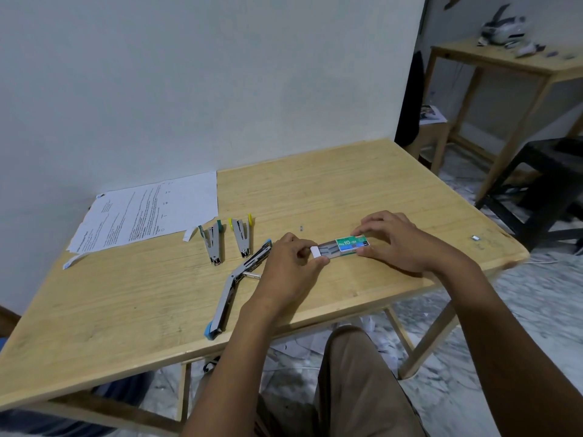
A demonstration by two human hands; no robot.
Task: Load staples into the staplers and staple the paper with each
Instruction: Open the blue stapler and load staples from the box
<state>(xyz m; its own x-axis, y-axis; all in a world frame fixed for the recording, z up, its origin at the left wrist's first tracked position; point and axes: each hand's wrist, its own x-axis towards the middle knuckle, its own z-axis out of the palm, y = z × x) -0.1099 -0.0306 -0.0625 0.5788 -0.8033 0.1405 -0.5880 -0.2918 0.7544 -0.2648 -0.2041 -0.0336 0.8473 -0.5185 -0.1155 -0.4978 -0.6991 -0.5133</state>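
just right of frame centre, the right hand point(394, 239) pinches the green cardboard staple box sleeve point(351, 242) steady on the pale wooden table point(315, 190), while the left hand point(291, 263) grips its white inner tray point(317, 252), part-drawn out, likely to reach staples. the blue-tipped steel stapler point(235, 287) lies splayed open just left, ready for loading; two small staplers point(227, 241) and printed paper sheets point(148, 212) wait at upper left.
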